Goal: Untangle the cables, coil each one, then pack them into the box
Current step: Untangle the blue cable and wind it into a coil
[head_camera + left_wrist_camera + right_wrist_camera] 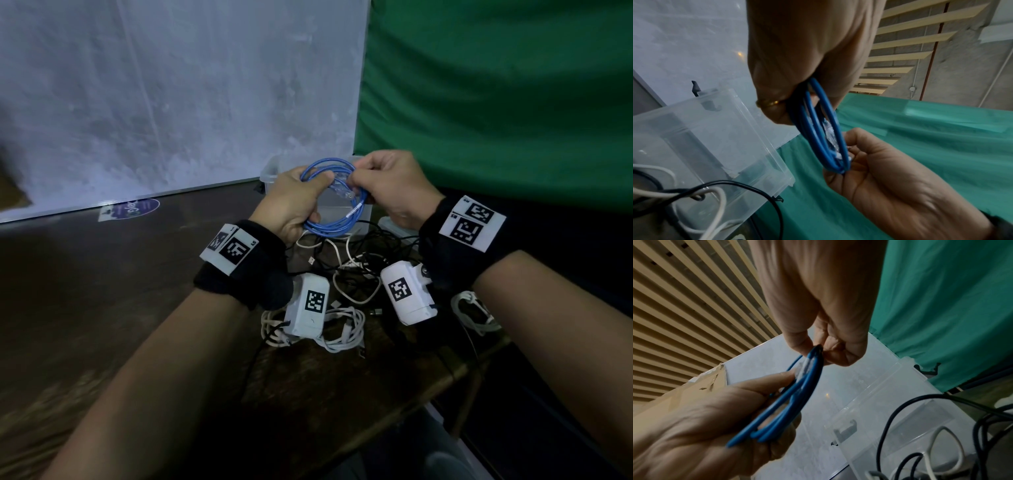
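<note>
A blue cable (330, 200), wound into a loose coil of several loops, hangs in the air between both hands, with its clear plug (342, 190) lying across the coil. My left hand (317, 198) grips the coil's left side, thumb on top and fingers curled beneath. My right hand (356, 179) pinches the loops at the upper right. The left wrist view shows the blue coil (818, 126) edge-on and the right wrist view the same coil (793, 399). A clear plastic box (270, 171) stands just behind the hands. A tangle of black and white cables (352, 274) lies on the table below.
A coiled white cable (474, 310) lies near the table's right edge, and another white bundle (342, 329) sits nearer me. The wooden table (102, 291) carries a purple sticker (137, 207). Behind stand a white panel (171, 102) and a green cloth (496, 102).
</note>
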Tool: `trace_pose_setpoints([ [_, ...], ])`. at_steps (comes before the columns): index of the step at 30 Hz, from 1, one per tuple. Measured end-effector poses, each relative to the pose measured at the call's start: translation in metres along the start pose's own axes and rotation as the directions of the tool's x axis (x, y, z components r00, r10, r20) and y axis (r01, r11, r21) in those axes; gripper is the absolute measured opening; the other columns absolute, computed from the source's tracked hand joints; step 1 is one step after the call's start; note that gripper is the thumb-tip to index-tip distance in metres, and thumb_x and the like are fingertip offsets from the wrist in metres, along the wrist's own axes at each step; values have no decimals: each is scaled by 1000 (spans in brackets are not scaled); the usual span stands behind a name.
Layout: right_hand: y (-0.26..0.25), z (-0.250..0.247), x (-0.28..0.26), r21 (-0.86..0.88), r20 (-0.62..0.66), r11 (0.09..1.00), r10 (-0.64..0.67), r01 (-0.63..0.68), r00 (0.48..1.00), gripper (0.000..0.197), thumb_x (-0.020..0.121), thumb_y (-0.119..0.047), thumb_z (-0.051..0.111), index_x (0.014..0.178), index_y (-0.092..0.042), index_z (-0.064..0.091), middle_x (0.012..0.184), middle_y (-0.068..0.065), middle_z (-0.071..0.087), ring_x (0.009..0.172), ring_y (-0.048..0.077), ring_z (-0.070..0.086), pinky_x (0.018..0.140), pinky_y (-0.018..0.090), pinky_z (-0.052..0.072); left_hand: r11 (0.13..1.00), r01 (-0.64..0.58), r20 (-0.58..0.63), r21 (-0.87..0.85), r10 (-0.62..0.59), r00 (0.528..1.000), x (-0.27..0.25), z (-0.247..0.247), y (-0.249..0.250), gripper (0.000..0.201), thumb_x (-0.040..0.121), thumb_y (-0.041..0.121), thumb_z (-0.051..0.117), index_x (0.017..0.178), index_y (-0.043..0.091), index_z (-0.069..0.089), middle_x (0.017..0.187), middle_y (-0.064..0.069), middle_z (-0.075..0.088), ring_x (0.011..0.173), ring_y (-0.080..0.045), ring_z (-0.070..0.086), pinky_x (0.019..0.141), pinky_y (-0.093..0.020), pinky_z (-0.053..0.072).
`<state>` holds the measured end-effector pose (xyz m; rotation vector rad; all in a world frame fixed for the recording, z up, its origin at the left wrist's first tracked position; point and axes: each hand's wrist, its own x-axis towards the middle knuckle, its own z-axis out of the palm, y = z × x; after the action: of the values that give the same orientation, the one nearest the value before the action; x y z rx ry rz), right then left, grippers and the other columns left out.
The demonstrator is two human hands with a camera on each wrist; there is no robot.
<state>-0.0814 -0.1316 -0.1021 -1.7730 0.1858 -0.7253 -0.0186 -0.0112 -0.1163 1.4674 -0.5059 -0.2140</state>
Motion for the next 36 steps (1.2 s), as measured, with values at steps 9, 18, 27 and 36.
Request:
trace_pose_setpoints([
  [9, -6, -2, -2, 117, 115, 985, 115, -128, 987, 23, 78, 10, 53, 61, -3, 58, 55, 12, 48, 46, 13, 44, 48, 21, 43, 1000, 0, -5, -19, 0, 1000, -4, -1, 5, 12, 92, 10, 57, 81, 14, 55, 61, -2, 40, 29, -6, 29, 32, -16, 28],
  [18, -9, -10, -1, 230, 240, 942, 188, -244, 953, 15, 93, -1, 52, 84, -7, 63, 59, -2, 65, 55, 5, 56, 64, 23, 48, 997, -8, 60, -79, 12, 998, -5, -4, 6, 15, 100, 13, 43, 90, 15, 54, 54, 1, 40, 34, -8, 33, 36, -18, 33],
  [27, -15, -11, -6, 155, 292, 947, 227, -281, 929, 17, 98, -9, 46, 104, -3, 61, 83, 8, 57, 72, 16, 54, 74, 37, 50, 1000, 3, 29, -22, -2, 1000, -4, 0, 4, 29, 101, 28, 41, 81, 8, 50, 41, -1, 35, 30, -10, 37, 39, -20, 33],
  [36, -22, -11, -8, 198, 348, 907, 289, -371, 892, 20, 99, -9, 44, 83, -8, 57, 78, 7, 59, 62, 14, 62, 55, 27, 56, 997, 48, 10, -66, -48, 999, -7, 1, 4, 39, 99, 32, 43, 67, 11, 44, 33, -1, 39, 31, -13, 40, 44, -22, 37],
])
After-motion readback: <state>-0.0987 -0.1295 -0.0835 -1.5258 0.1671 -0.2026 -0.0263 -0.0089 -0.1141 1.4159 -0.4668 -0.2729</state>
